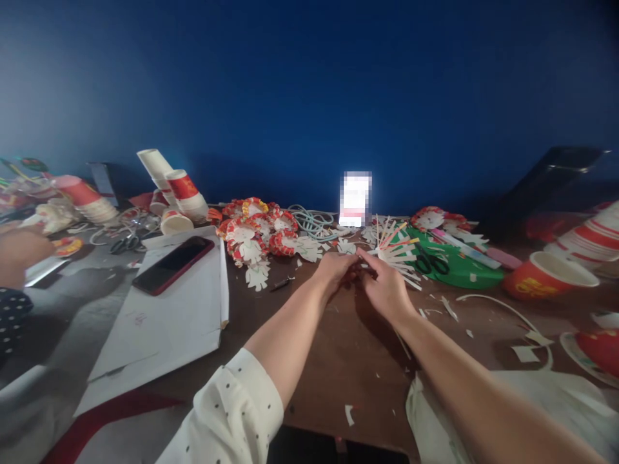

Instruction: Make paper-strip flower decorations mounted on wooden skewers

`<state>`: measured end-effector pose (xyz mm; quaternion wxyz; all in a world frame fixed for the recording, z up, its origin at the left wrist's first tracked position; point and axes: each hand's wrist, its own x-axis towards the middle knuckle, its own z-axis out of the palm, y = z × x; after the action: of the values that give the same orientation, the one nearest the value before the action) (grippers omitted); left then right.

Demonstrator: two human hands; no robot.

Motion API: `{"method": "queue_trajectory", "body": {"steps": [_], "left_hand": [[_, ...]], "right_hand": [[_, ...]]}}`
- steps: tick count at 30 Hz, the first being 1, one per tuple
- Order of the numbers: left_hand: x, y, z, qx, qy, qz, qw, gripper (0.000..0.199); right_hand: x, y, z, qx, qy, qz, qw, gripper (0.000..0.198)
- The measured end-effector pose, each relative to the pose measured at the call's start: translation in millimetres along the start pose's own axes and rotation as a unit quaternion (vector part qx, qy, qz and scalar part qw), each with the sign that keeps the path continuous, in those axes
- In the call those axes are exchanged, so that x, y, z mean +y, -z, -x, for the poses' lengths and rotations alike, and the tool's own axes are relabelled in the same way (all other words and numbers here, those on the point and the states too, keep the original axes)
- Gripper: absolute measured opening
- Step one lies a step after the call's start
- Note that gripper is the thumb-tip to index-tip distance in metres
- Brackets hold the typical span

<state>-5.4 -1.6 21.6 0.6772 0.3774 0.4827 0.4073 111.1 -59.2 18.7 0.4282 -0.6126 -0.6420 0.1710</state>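
A paper cup cut into thin strips (399,261) fans out just beyond my fingers, white with some red and yellow strips. My right hand (389,283) is closed on its near side, thumb and fingers pinched. My left hand (336,267) is closed too, its fingertips meeting the right ones at the strips' base; its lower fingers are partly hidden. Right behind the strips lie black-handled scissors (432,261) on a green sheet (471,276). To the left sits a heap of red-and-white paper flowers (256,229) with white cut-out petals.
A phone (174,264) lies on a white box (164,328) at left. Stacked paper cups (186,193) lean behind it. A red paper cup (549,276) stands at right. A bright screen (355,198) faces me. Paper scraps litter the brown table (333,367). Another person's hand (17,251) shows far left.
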Motion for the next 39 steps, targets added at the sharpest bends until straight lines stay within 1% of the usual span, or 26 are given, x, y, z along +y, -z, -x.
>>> {"method": "queue_trajectory", "body": {"steps": [7, 12, 14, 16, 19, 20, 21, 23, 26, 29, 31, 33, 35, 39], "left_hand": [[3, -2, 3, -0.003, 0.004, 0.005, 1.0, 0.025], [2, 0, 1, -0.02, 0.006, 0.005, 1.0, 0.029], [1, 0, 0, -0.018, 0.008, 0.003, 1.0, 0.029], [0, 0, -2, -0.013, 0.014, 0.009, 1.0, 0.026], [-1, 0, -5, 0.006, 0.026, 0.01, 1.0, 0.023], [-1, 0, -5, 0.017, 0.03, 0.007, 0.999, 0.023], [-1, 0, -6, 0.022, 0.033, 0.004, 0.999, 0.024], [-1, 0, -6, 0.024, 0.035, 0.003, 0.999, 0.024], [-3, 1, -6, 0.016, 0.019, 0.018, 1.0, 0.024], [-3, 3, -4, 0.009, 0.014, 0.018, 1.0, 0.024], [-2, 3, -3, 0.011, 0.015, 0.015, 1.0, 0.023], [-1, 2, -3, 0.017, 0.017, 0.012, 1.0, 0.022], [-1, 2, -3, 0.022, 0.021, 0.011, 0.999, 0.021], [-2, 2, -4, 0.02, 0.026, 0.022, 0.999, 0.024]], "right_hand": [[-3, 1, -1, 0.0, -0.007, -0.027, 1.0, 0.056], [2, 1, -2, -0.013, -0.019, -0.06, 0.998, 0.064], [4, 1, -1, -0.018, -0.019, -0.065, 0.998, 0.064], [5, 0, -1, -0.02, -0.017, -0.061, 0.998, 0.058], [8, -1, 0, -0.007, -0.011, -0.058, 0.998, 0.042], [8, -1, -1, -0.004, -0.022, -0.059, 0.998, 0.036], [8, 0, -1, -0.001, -0.046, -0.048, 0.998, 0.032], [7, 1, -2, 0.004, -0.068, -0.015, 0.998, 0.026], [3, 3, -2, -0.023, -0.091, -0.018, 0.995, 0.027], [0, 4, -2, -0.065, -0.121, -0.069, 0.988, 0.032], [-1, 3, -2, -0.065, -0.126, -0.081, 0.987, 0.033], [-2, 3, -2, -0.046, -0.121, -0.06, 0.99, 0.034], [-2, 4, -3, -0.041, -0.123, -0.046, 0.991, 0.035], [-5, 5, -4, -0.077, -0.115, -0.071, 0.988, 0.037]]}}
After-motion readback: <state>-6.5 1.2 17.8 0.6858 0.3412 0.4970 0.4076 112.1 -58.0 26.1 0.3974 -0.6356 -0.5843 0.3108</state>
